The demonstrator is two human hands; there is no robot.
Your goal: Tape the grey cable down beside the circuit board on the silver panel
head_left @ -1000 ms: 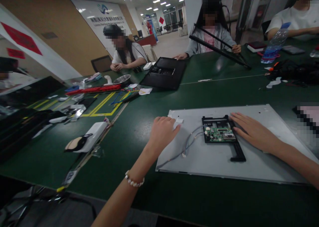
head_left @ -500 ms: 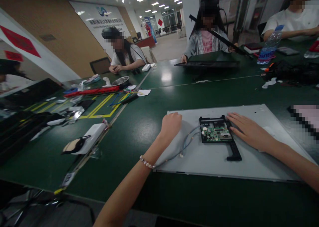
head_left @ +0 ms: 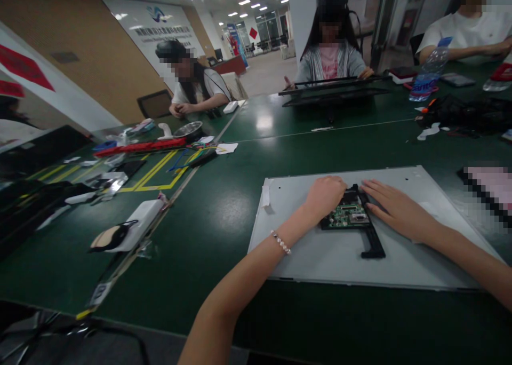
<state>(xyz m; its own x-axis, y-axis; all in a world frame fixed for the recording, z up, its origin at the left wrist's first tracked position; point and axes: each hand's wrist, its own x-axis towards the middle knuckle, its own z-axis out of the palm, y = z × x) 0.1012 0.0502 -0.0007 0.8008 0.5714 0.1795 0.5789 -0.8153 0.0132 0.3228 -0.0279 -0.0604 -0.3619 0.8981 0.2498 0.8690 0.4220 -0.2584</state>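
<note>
Head: green table (head_left: 224, 210), signboard (head_left: 164, 31); left hand (head_left: 325, 195) curled, hold unclear; right hand (head_left: 396, 207) flat, empty.

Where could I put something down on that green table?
The table looks bare between the long white box and the panel, and again just beyond the panel's far edge. It's crowded at left, around the bowl and red strip, and around the board on the panel.
</note>
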